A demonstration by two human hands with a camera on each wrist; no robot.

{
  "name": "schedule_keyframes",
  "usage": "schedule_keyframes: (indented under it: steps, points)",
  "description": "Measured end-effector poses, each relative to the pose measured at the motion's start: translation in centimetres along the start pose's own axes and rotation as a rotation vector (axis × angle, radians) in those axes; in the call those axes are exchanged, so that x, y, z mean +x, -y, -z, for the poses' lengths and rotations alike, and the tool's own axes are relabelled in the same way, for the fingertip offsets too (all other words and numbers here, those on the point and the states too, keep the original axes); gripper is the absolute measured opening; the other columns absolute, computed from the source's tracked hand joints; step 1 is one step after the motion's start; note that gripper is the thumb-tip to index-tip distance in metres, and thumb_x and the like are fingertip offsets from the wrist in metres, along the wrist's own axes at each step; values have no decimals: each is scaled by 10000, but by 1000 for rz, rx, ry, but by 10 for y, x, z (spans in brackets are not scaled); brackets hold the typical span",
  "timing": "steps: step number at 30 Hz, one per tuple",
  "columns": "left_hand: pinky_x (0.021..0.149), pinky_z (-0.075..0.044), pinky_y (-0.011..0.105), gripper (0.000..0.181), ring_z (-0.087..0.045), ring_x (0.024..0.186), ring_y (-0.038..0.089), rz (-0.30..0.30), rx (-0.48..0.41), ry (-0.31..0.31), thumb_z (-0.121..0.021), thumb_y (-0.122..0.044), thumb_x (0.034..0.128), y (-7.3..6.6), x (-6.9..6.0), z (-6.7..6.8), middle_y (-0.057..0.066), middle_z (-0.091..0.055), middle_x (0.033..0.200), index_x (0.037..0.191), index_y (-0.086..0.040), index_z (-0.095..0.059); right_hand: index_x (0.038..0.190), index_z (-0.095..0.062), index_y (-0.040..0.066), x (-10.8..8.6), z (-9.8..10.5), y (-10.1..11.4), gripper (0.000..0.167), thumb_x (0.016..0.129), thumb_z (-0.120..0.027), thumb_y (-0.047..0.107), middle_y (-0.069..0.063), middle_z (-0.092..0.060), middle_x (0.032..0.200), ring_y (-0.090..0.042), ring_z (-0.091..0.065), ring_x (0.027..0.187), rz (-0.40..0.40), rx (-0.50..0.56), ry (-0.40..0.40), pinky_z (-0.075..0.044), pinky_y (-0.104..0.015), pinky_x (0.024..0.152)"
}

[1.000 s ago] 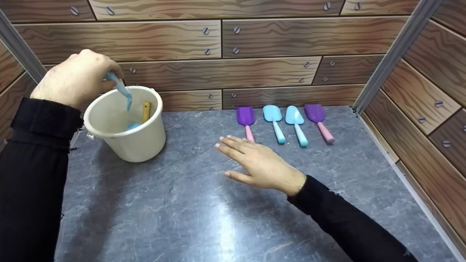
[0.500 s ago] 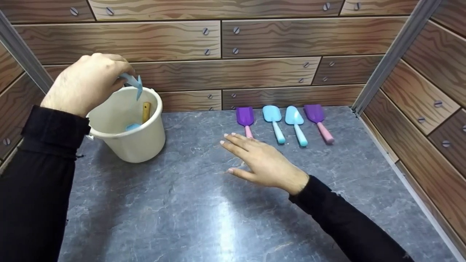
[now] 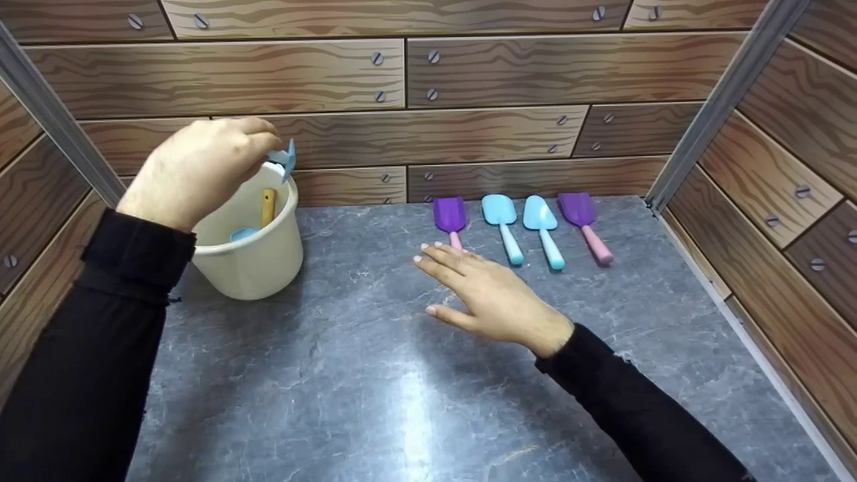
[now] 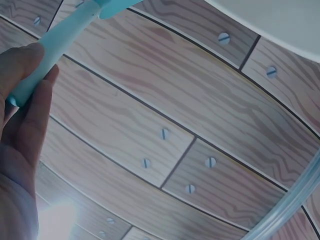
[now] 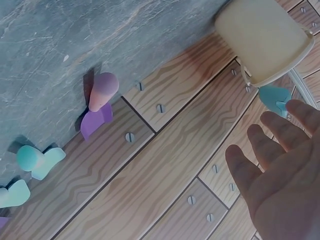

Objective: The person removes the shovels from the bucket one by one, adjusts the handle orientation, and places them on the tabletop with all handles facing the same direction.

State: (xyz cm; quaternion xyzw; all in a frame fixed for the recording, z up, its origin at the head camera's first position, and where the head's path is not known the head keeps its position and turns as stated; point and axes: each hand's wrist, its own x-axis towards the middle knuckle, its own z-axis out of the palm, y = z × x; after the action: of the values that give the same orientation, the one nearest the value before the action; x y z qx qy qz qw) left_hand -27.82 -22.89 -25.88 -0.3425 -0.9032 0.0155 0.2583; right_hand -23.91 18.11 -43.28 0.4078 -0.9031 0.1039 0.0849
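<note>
In the head view, my left hand (image 3: pixel 207 167) is above the cream bucket (image 3: pixel 258 268). It grips the turquoise handle of a toy hand shovel (image 4: pixel 60 42), as the left wrist view shows. The shovel's blue blade (image 3: pixel 288 162) sticks out to the right, over the bucket's far rim. Inside the bucket are a yellow handle (image 3: pixel 268 206) and a blue piece (image 3: pixel 244 234), partly hidden by the wall. My right hand (image 3: pixel 495 294), fingers straight and palm down, hovers over the table and hides the pink handle end of a purple shovel (image 3: pixel 449 214).
To the right of that purple shovel lie two light blue shovels (image 3: pixel 500 209) and another purple shovel (image 3: pixel 577 209), blades toward the back wall. Wood-patterned walls (image 3: pixel 495 137) enclose the grey marbled table (image 3: pixel 335 375) at the back and sides.
My left hand has moved right and slightly down with the shovel, whose blade has swung from pointing down into the bucket to the rim's right side. My right hand has drifted slightly right.
</note>
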Motion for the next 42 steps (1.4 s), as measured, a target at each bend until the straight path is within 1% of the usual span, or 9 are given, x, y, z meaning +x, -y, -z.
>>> schedule_keyframes:
  steps: [6,10,16,21,23,27,30,33,42]
  points:
    - [866,-756,569,352,-865,1105,449,-70,35,9,-773,200,964,-12,5,-14,233,-848,1314,1276,44,-821,1822,-435,147,-4,-2,-4,782,1185,-657,542,-148,-449,1889,-344,-478,1748,-18,6,-15,-439,-616,1429]
    - [856,-757,561,354,-863,1106,432,-94,47,35,-788,202,947,-20,8,-22,217,-843,1329,1260,38,-814,1816,-446,146,-7,-2,-7,776,1184,-665,539,-148,-456,1884,-355,-478,1747,-28,10,-24,-428,-602,1439]
    - [874,-754,542,260,-856,1096,402,-116,10,60,-743,168,990,-32,14,-38,195,-844,1278,1197,28,-816,1824,-428,145,-11,-1,-12,786,1184,-661,538,-152,-448,1887,-404,-490,1730,-52,14,-22,-435,-631,1426]
    - [868,-750,510,177,-846,1055,372,-125,-14,50,-749,116,1006,-38,17,-55,158,-849,1214,1129,6,-813,1827,-422,152,-15,0,-17,790,1187,-646,558,-137,-421,1900,-375,-460,1752,-72,11,-22,-415,-617,1441]
    - [875,-750,494,175,-846,1054,361,-143,2,47,-757,103,1006,-41,18,-61,155,-851,1212,1139,7,-816,1824,-426,146,-17,0,-19,797,1183,-652,562,-137,-410,1902,-366,-451,1759,-80,10,-27,-405,-607,1447]
    - [937,-753,483,223,-856,1118,365,-171,36,53,-745,107,1021,-46,21,-71,174,-855,1295,1215,25,-819,1814,-440,132,-19,-1,-24,806,1172,-673,559,-136,-390,1904,-362,-451,1760,-95,8,-34,-398,-595,1452]
    - [978,-751,484,260,-855,1176,371,-170,36,71,-730,120,1021,-52,21,-78,177,-847,1359,1247,22,-816,1813,-442,132,-22,-2,-26,801,1174,-671,557,-135,-379,1908,-382,-455,1756,-100,11,-31,-397,-603,1451]
    - [984,-749,492,265,-851,1198,376,-164,32,80,-728,110,1014,-57,21,-86,183,-840,1368,1249,20,-813,1813,-445,138,-23,-4,-29,790,1177,-666,552,-132,-380,1908,-396,-457,1752,-103,15,-26,-400,-614,1447]
    - [941,-752,482,230,-848,1166,362,-170,39,62,-714,52,1034,-73,21,-109,160,-849,1338,1228,0,-828,1795,-486,139,-28,-9,-34,772,1169,-683,546,-161,-486,1856,-433,-501,1720,-109,9,-36,-434,-648,1420]
